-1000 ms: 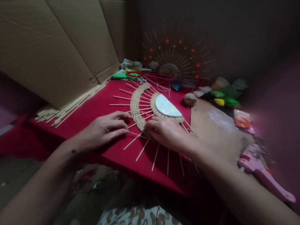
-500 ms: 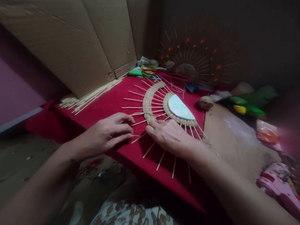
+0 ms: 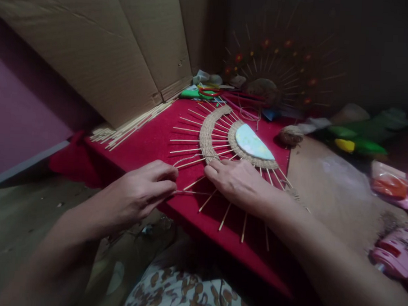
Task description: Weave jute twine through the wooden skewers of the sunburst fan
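The table under its bright red cloth and the tall brown cardboard sheet behind it sit further right in view than they did a second ago, so the wearer's head seems to have turned left.

On the cloth, near its front edge, lies a half-sun frame of thin pale sticks. Its wide, curved outer band of woven tan twine stops at the right hand, and a pale-blue half-disc sits at its centre. The sticks poking out below that hand show no band on the lengths I can see.

The right hand is bent over the band's lower end, fingers close together; what the tips grip is hidden from me. The left hand has its thumb and fingers drawn together, apparently pinching twine, and has shifted further from the right hand over the last half second.

Beyond them rests a round ball of brown twine. Smallest of all, a thin brown twine strand now shows longer between the hands, while a slack bit curves across the sticks above. I'd judge twine is being drawn out and the weaving is partway round.
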`<state>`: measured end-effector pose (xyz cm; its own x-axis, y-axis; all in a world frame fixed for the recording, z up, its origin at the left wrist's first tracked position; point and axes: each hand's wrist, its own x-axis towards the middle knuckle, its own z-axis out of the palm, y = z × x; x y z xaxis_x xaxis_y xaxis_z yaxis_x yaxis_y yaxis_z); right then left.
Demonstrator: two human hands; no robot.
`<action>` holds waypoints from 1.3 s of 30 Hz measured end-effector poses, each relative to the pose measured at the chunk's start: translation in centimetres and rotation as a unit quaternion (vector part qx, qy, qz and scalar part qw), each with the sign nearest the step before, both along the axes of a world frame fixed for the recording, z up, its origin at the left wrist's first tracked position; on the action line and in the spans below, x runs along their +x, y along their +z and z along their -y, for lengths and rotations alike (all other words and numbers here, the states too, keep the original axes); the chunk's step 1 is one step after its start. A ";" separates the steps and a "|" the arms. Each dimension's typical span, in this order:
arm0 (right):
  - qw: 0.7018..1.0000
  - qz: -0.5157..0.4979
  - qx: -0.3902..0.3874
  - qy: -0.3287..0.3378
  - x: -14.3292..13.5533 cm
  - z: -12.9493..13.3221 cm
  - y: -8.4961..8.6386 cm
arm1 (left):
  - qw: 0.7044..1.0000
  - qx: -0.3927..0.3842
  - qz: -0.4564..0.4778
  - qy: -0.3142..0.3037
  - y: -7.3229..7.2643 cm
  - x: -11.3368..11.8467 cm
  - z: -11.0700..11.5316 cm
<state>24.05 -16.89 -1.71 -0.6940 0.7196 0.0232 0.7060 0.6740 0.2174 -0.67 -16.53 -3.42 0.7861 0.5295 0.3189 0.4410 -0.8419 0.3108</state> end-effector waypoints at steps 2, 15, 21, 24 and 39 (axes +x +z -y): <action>1.000 -0.008 -0.008 -0.005 0.1 0.0 0.0 | 0.999 0.027 -0.016 0.007 0.0 -0.1 -0.4; 0.968 -0.232 -0.091 -0.031 2.1 -1.0 -0.9 | 0.993 0.012 -0.028 -0.111 1.8 6.3 -11.1; 0.921 -0.341 -0.181 -0.044 2.8 -1.5 -0.9 | 0.996 0.072 -0.005 -0.048 0.0 5.4 -11.9; 0.915 -0.353 -0.187 -0.050 2.6 -1.6 -0.8 | 0.995 0.101 0.001 -0.020 0.0 4.8 -11.9; 0.947 -0.292 -0.126 -0.051 1.9 -1.2 -1.7 | 0.991 0.110 0.045 0.067 -0.4 4.0 -12.7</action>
